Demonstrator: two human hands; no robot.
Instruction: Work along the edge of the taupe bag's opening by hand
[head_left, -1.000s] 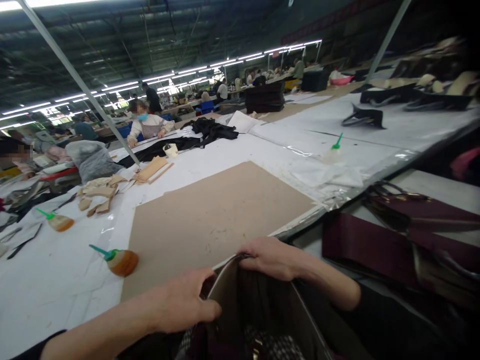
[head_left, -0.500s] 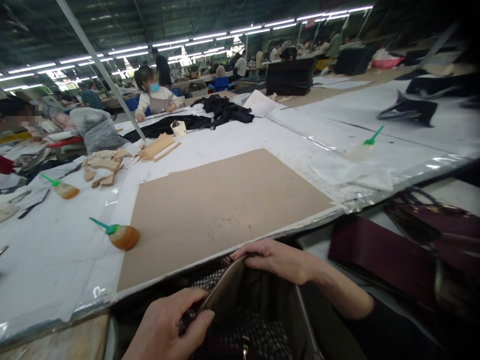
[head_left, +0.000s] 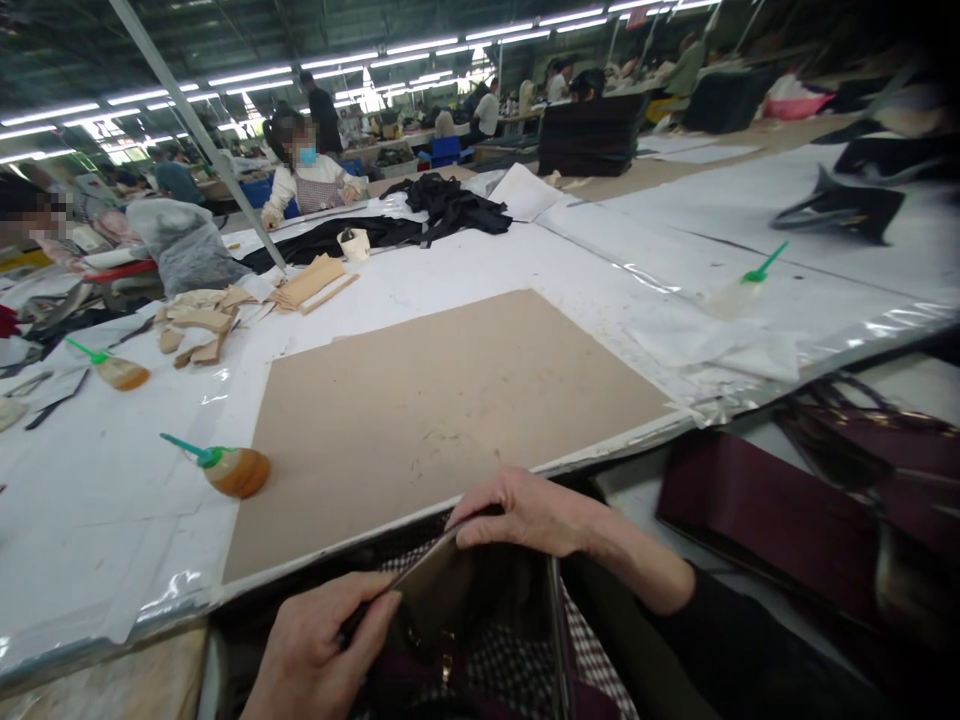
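Observation:
Below the table's front edge I have a checked handbag (head_left: 510, 655) with maroon trim, a dark lining and small gold-coloured metal fittings. My left hand (head_left: 322, 635) pinches the near-left end of the bag's upper edge between thumb and fingers. Farther along that same edge, my right hand (head_left: 517, 515) grips it, thumb inside and fingers over the outer face. The bag's mouth gapes toward me, and its lower part runs out of the picture.
A brown board (head_left: 450, 390) lies on the white-covered table (head_left: 97, 500). Left of it stands a glue bottle (head_left: 238, 472) with a green nozzle. Maroon bags (head_left: 757, 520) are at my right. Black fabric (head_left: 450, 210) lies farther back, near a masked person (head_left: 311, 185).
Both hands have shifted slightly left with the bag's edge. More of the checked outer side shows at the right, and the camera view has turned a little.

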